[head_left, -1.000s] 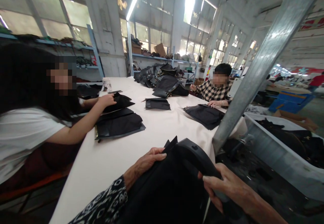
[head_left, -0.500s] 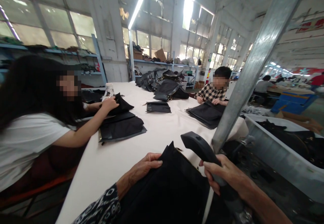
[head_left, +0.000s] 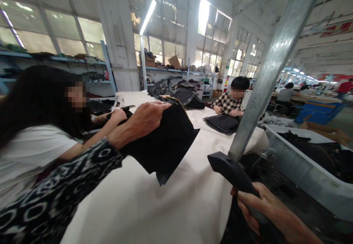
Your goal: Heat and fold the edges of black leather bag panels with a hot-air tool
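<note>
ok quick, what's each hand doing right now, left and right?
Left hand: closed on the black fabric piece, lifted above the white table.
Right hand: fingers wrapped around the dark tool handle.

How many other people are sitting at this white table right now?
2. One in a white shirt sits along the left edge; one in a checked shirt sits at the far right side. More people stand at other tables behind.

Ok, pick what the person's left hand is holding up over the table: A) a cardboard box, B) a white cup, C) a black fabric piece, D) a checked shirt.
C: the left hand grips a black fabric piece, lifted above the white table.
</note>
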Demonstrator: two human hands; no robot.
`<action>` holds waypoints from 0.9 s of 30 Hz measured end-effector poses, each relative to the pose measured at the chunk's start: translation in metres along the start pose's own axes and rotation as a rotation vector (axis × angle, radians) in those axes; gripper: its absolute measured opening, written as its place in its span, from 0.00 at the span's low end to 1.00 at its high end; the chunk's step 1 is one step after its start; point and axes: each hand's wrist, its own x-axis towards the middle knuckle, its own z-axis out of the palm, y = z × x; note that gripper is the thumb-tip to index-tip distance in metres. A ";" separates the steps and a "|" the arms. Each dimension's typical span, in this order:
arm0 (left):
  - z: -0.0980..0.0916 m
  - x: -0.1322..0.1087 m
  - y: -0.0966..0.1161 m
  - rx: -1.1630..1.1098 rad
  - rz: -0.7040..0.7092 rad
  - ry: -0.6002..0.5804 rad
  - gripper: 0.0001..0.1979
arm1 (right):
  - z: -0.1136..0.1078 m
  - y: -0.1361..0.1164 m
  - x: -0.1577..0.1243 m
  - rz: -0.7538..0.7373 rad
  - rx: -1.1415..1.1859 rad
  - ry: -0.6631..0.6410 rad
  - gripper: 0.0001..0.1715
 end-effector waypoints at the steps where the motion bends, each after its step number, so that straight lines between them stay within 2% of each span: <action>1: 0.017 -0.006 0.007 0.055 0.054 -0.043 0.21 | 0.000 0.002 -0.002 0.010 0.009 0.012 0.27; 2: 0.038 -0.017 0.012 0.118 0.112 -0.097 0.22 | 0.000 0.005 -0.003 0.014 0.015 0.012 0.27; 3: 0.063 -0.031 0.015 0.321 0.251 -0.184 0.23 | -0.001 0.008 -0.004 0.009 0.018 0.010 0.27; 5: 0.118 -0.069 0.014 0.493 0.401 -0.355 0.22 | -0.002 0.015 -0.007 -0.003 0.008 -0.009 0.28; 6: 0.144 -0.091 0.012 0.501 0.473 -0.384 0.22 | -0.004 0.019 -0.007 0.001 0.000 -0.015 0.27; 8: 0.188 -0.132 0.006 0.465 0.633 -0.335 0.25 | -0.006 0.025 -0.007 0.026 -0.016 -0.034 0.26; 10: 0.215 -0.157 0.002 0.414 0.663 -0.351 0.26 | -0.009 0.030 -0.006 0.049 -0.017 -0.041 0.26; 12: 0.223 -0.160 0.000 0.316 0.573 -0.424 0.22 | -0.010 0.032 -0.004 0.055 -0.004 -0.025 0.25; 14: 0.221 -0.145 -0.003 0.123 0.429 -0.495 0.13 | -0.010 0.033 -0.002 0.060 0.018 -0.003 0.24; 15: 0.218 -0.135 -0.007 0.031 0.354 -0.475 0.12 | -0.010 0.034 0.000 0.064 0.026 0.004 0.24; 17: 0.214 -0.118 -0.018 -0.032 0.194 -0.308 0.15 | -0.008 0.037 0.003 0.073 0.026 -0.003 0.24; 19: 0.215 -0.111 -0.035 0.063 0.074 -0.145 0.14 | -0.005 0.043 0.006 0.083 0.015 -0.021 0.25; 20: 0.217 -0.111 -0.043 0.127 0.047 -0.118 0.13 | -0.003 0.046 0.008 0.088 0.003 -0.039 0.26; 23: 0.225 -0.118 -0.063 0.236 0.047 -0.177 0.09 | 0.006 0.053 0.014 0.135 -0.027 -0.058 0.25; 27: 0.234 -0.122 -0.071 0.286 -0.022 -0.228 0.10 | 0.014 0.057 0.026 0.233 -0.070 -0.023 0.24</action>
